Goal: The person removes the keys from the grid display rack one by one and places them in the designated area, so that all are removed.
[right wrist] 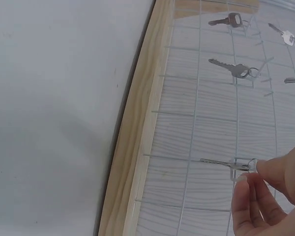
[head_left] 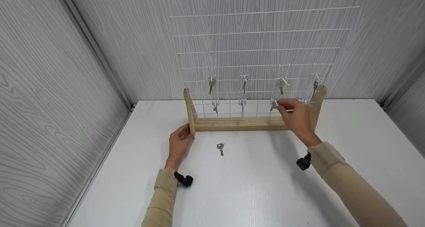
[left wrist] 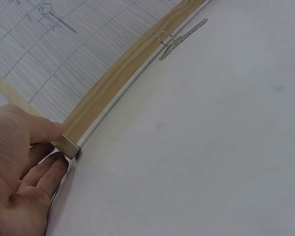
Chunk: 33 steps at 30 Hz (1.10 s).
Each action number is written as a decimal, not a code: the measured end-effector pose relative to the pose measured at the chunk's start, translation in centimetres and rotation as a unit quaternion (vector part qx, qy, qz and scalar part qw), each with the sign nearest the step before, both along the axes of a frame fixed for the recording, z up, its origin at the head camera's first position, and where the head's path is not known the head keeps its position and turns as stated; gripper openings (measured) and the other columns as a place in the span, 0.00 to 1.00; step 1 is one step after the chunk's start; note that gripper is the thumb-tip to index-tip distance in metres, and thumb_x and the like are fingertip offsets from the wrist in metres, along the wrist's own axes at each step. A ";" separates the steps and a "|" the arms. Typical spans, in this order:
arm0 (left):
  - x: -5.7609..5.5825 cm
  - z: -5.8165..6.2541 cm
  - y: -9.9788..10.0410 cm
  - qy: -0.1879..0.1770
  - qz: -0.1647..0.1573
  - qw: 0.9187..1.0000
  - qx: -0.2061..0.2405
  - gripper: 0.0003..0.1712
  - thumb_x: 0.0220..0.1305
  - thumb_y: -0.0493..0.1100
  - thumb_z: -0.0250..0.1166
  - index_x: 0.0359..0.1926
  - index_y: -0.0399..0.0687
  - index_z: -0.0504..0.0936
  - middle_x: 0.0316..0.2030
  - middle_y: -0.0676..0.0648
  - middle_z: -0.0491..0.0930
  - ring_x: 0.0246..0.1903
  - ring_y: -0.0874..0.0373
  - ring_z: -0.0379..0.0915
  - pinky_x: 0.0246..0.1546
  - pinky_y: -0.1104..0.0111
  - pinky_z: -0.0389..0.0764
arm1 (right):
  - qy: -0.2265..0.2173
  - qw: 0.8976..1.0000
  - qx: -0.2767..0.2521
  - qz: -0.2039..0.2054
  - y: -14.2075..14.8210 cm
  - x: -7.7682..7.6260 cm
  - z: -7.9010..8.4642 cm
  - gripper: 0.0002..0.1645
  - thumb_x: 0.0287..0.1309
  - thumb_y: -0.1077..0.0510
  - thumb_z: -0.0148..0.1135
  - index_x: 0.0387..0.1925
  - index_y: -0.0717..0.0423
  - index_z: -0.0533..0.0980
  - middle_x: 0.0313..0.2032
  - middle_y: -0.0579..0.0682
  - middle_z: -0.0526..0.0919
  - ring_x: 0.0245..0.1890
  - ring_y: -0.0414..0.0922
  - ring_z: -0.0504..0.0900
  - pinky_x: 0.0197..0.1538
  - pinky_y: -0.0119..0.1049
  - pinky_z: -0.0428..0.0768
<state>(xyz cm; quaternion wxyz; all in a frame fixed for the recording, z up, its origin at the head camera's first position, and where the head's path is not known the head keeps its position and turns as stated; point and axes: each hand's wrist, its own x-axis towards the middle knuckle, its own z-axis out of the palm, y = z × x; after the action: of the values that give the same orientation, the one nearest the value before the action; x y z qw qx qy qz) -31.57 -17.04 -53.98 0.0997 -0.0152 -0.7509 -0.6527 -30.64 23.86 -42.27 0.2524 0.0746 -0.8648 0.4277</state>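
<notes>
A white wire grid rack (head_left: 229,56) stands in a wooden base (head_left: 239,125). My right hand (head_left: 295,115) is at the lower row of hooks, toward the right. Between thumb and index finger it pinches the ring of a key (right wrist: 226,164), whose blade points toward the base. My left hand (head_left: 180,143) holds the left wooden foot (head_left: 190,110) low down, its thumb (left wrist: 46,130) on the wood and the other fingers behind it. On the table in front of the base lies a loose key (head_left: 220,148) with a ring.
Several other keys hang from the grid's hooks, among them an upper left key (head_left: 212,84) and a lower left key (head_left: 215,107). The right wooden foot (head_left: 319,99) rises beside my right wrist. A white table (head_left: 252,187) meets grey wood-patterned walls (head_left: 146,44).
</notes>
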 end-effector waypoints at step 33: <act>0.2 -0.1 -0.1 0.019 -0.007 1.000 0.001 0.27 0.71 0.31 0.67 0.70 0.38 0.79 0.65 0.35 0.81 0.66 0.43 0.80 0.64 0.61 0.84 | 0.055 0.998 -0.017 -0.015 -1.0 -2.0 -0.3 0.07 0.70 0.71 0.64 0.43 0.68 0.86 0.42 0.64 0.89 0.42 0.60 0.88 0.38 0.13 0.71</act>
<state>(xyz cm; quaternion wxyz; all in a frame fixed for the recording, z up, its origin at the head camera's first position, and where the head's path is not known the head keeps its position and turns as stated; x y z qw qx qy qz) -31.41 -17.16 -54.11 0.1093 -0.0327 -0.7483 -0.6534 -32.59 22.90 -42.61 0.3071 0.0808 -0.8430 0.4341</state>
